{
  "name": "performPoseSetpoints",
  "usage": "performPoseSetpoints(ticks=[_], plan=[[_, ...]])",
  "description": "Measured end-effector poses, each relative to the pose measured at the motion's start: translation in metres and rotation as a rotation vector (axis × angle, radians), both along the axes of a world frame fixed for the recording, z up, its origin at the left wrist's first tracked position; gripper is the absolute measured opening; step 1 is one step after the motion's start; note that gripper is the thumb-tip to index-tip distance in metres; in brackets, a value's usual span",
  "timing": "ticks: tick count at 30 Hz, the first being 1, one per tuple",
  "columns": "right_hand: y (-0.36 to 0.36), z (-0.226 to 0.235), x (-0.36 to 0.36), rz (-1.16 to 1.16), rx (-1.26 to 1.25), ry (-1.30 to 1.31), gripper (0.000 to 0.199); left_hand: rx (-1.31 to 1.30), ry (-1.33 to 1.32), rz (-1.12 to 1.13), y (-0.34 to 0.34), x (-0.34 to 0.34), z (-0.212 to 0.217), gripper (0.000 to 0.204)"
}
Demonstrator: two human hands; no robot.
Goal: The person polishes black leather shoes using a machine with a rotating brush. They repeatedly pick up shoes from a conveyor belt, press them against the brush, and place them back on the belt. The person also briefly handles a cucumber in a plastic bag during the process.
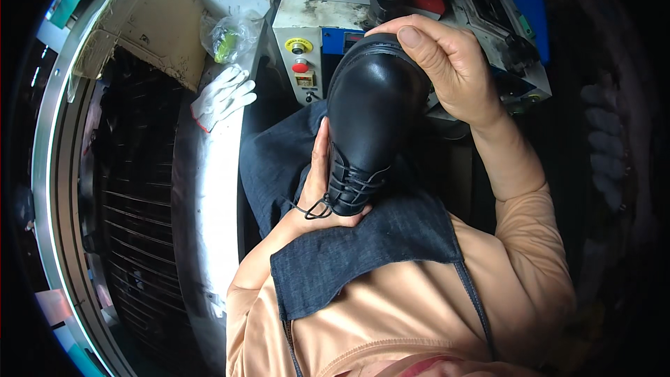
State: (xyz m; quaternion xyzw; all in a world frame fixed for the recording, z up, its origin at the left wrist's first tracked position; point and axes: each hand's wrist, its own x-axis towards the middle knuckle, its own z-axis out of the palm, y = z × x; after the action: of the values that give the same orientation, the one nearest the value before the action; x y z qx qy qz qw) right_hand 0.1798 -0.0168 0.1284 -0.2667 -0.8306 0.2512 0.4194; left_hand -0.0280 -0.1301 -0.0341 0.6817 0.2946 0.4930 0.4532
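Observation:
A glossy black lace-up shoe (370, 115) points away from me, toe up near a machine. My right hand (447, 63) wraps over the toe and its right side. My left hand (317, 181) cups the heel end from below, by the tied black laces (349, 185). The shoe rests over my lap, above a dark denim apron (363, 244).
A machine (314, 35) with a yellow-ringed knob, a red button and a red top stands just beyond the shoe. White work gloves (223, 94) and a clear bag (230, 35) lie on a ledge at left. A curved metal-rimmed conveyor with dark slats (132, 188) runs along the left.

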Motion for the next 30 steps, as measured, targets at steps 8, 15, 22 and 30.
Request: performPoseSetpoints(ticks=[8,15,22,30], plan=[[0.001,0.006,0.006,-0.026,-0.062,-0.129,0.036,0.036,0.021,-0.016,0.002,-0.004,-0.001,0.136],[0.005,0.027,0.019,0.176,-0.318,-0.115,0.027,0.084,0.031,0.058,0.001,-0.003,0.002,0.132],[0.001,0.059,0.014,0.143,-0.402,-0.322,0.022,0.104,0.025,0.054,0.002,-0.002,0.007,0.131],[0.005,0.052,0.017,0.111,-0.390,-0.337,0.021,0.048,-0.027,0.000,0.001,0.000,0.008,0.129]])
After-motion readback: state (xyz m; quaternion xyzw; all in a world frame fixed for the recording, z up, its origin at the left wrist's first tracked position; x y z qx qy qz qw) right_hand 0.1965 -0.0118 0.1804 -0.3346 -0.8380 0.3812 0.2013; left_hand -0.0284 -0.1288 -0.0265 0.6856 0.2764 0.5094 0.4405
